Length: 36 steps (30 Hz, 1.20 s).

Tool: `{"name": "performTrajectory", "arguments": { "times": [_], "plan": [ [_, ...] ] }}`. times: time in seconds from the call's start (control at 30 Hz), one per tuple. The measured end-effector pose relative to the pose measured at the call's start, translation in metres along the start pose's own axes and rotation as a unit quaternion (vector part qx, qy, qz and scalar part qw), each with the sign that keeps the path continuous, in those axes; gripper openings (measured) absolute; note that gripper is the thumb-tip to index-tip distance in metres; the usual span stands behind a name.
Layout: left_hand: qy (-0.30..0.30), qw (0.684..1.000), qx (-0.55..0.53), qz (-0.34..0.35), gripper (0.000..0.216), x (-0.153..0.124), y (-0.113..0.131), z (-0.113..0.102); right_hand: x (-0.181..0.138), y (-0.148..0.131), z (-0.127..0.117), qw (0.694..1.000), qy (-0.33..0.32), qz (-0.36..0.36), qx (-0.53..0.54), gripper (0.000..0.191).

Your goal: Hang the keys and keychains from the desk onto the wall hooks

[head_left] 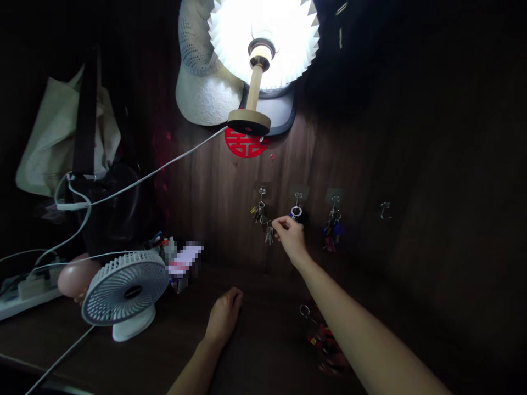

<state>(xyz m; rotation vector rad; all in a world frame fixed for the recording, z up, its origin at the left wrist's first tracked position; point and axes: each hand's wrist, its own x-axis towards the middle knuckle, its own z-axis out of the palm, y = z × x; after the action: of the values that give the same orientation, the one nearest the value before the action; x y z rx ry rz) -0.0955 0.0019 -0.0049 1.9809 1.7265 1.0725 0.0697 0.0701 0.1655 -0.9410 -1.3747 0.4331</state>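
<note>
My right hand reaches up to the wooden back panel, thumb and fingertips pinched at the ring of a small bunch of keys. Just left of it, another bunch of keys hangs from a wall hook; whether the two bunches are linked I cannot tell. Behind my right hand a large ring hangs on the middle hook, its lower part hidden. My left hand rests on the dark tabletop with its fingers curled in, nothing visible in them.
Another key bunch hangs further right, beside a bare hook. A lit lamp is overhead, in front of caps. A fan stands left. Under my right forearm lies a ring with red items.
</note>
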Motion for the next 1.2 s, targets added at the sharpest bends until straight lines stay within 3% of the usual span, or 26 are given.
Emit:
{"name": "performTrajectory", "arguments": {
  "times": [0.2, 0.37, 0.6, 1.0, 1.2],
  "plan": [
    [-0.011, 1.0, 0.004, -0.007, 0.025, 0.002, 0.002, 0.0, 0.048, -0.021, 0.026, 0.999, 0.01, 0.006, -0.037, 0.01],
    [-0.006, 1.0, 0.004, -0.005, 0.025, 0.003, 0.005, -0.001, 0.066, -0.021, 0.042, 0.997, 0.02, 0.043, -0.065, 0.005],
    [-0.01, 1.0, -0.001, -0.001, 0.025, 0.003, 0.004, -0.001, 0.065, -0.017, 0.048, 0.992, 0.037, 0.083, -0.09, 0.01],
    [-0.003, 1.0, 0.003, 0.0, 0.025, 0.002, 0.003, 0.0, 0.06, -0.026, 0.048, 0.996, 0.04, 0.005, -0.079, 0.009],
    [-0.007, 1.0, 0.005, -0.01, 0.024, 0.003, 0.003, -0.001, 0.065, -0.017, 0.052, 0.997, 0.055, 0.036, -0.051, 0.01]
  ]
}}
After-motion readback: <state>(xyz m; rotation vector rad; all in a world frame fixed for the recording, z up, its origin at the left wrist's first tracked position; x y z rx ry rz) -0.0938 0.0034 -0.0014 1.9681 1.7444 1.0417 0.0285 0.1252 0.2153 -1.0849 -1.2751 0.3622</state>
